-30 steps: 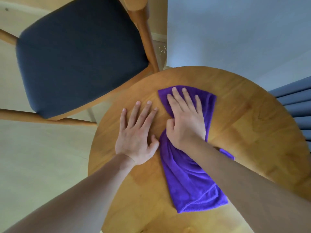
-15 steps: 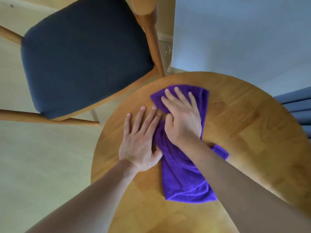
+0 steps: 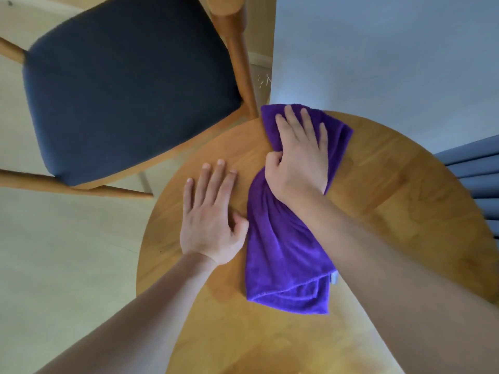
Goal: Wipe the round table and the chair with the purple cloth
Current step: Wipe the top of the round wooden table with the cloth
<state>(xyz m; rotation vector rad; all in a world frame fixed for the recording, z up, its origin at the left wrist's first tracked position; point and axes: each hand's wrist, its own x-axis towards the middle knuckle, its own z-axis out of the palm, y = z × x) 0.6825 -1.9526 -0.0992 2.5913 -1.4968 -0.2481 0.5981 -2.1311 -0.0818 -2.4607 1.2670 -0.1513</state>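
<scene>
purple cloth (image 3: 283, 247) on round table (image 3: 405, 201), long axis top-centre to bottom-centre | right hand (image 3: 299, 155) flat atop its upper end | left hand (image 3: 210, 211) flat, fingers straight, beside | chair (image 3: 121, 85) upper left, nearer left hand

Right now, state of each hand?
Left hand: open, flat on the table, holding nothing.
Right hand: open, fingers straight, pressing the cloth onto the table.
</scene>
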